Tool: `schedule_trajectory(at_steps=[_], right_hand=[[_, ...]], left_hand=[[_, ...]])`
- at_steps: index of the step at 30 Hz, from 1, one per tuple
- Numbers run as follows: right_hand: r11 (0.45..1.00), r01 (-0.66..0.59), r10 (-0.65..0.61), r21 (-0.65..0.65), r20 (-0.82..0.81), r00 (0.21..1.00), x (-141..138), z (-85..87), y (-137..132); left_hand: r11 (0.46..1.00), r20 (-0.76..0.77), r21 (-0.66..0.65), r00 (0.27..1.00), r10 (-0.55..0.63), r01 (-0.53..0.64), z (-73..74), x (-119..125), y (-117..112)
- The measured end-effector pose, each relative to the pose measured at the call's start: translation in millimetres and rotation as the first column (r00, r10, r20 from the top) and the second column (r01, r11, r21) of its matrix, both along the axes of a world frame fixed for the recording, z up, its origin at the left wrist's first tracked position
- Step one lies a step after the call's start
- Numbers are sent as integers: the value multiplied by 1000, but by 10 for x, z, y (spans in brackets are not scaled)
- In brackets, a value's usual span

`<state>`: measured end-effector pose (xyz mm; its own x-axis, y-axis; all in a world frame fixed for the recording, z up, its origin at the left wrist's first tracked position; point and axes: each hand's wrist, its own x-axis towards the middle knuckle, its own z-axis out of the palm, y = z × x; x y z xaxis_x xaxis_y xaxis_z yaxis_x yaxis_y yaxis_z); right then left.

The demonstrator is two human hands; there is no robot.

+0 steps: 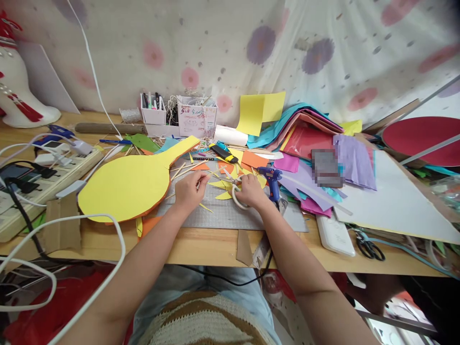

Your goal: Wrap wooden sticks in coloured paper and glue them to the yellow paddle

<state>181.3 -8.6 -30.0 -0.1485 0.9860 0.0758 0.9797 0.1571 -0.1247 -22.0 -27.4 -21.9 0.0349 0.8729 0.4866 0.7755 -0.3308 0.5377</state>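
Over the grey cutting mat [190, 220], my right hand [251, 190] grips a pair of scissors [238, 199] with white handles. Their metal blades point left, toward my left hand. My left hand [190, 191] is closed in a pinch close to the blade tips; what sits between its fingertips is too small to make out. Pointed yellow paper pieces [224, 195] lie under and around the scissors. Thin wooden sticks [183, 168] are scattered beyond my left hand. A large yellow paddle-shaped cutout [125, 187] with an orange edge lies to the left.
A blue glue gun [272, 182] rests just right of my right hand, near a yellow-black utility knife [224, 152]. Coloured paper [309, 139] is piled at the right. Black scissors [370, 247] and a white power bank [335, 235] lie near the front edge. White cables [118, 235] loop at left.
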Motion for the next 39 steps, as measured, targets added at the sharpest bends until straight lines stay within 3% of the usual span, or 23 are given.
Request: schedule_trajectory(at_steps=[2, 4, 7, 10, 13, 17, 20, 23, 26, 28, 30, 32, 33, 36, 39], right_hand=[[991, -9, 13, -131, 29, 1000, 14, 61, 0], [984, -54, 51, -168, -18, 999, 43, 131, 2], [997, -78, 80, 17, -214, 974, 55, 197, 8], [968, -112, 188, 224, -359, 914, -59, 175, 10], [934, -205, 283, 292, -256, 924, -258, 94, 11], [912, -256, 292, 320, -69, 954, -442, 11, 15], [910, -258, 300, 325, -88, 950, -471, 0, 14], [946, -188, 265, 266, -297, 917, -430, 23, 13], [964, -257, 247, 67, -585, 773, -330, 72, 8], [899, -436, 289, -39, -695, 659, -241, 122, -6], [801, -590, 355, -107, -708, 610, -160, 185, -37], [739, -653, 422, -168, -640, 643, -117, 253, -89], [733, -652, 452, -191, -579, 678, -115, 286, -122], [801, -575, 498, -166, -349, 794, -195, 351, -233], [890, -455, 447, 8, -200, 872, -337, 349, -297]], left_hand=[[1000, -27, -23, 1000, -5, 4, -30, 7, -4], [998, -74, -58, 997, -5, 1, -52, 9, 3], [997, -163, -82, 987, -11, -2, -60, 22, 14], [996, -237, -86, 970, -47, 27, -61, 60, 9], [995, -303, -81, 949, -85, 63, -73, 111, -7], [988, -365, -144, 924, -110, 61, -93, 170, -13], [977, -359, -207, 925, -121, 48, -85, 194, 2], [979, -321, -200, 942, -97, 32, -61, 192, 17], [986, -311, -149, 943, -114, 71, -45, 168, 10], [984, -335, -116, 927, -169, 137, -46, 144, -8], [968, -361, -111, 899, -249, 224, -52, 112, -30], [944, -367, -132, 869, -330, 303, -54, 77, -47], [930, -367, -149, 854, -368, 337, -52, 61, -52], [905, -374, -186, 824, -426, 384, -36, 42, -62], [938, -394, -176, 852, -345, 298, -19, 108, -66]])
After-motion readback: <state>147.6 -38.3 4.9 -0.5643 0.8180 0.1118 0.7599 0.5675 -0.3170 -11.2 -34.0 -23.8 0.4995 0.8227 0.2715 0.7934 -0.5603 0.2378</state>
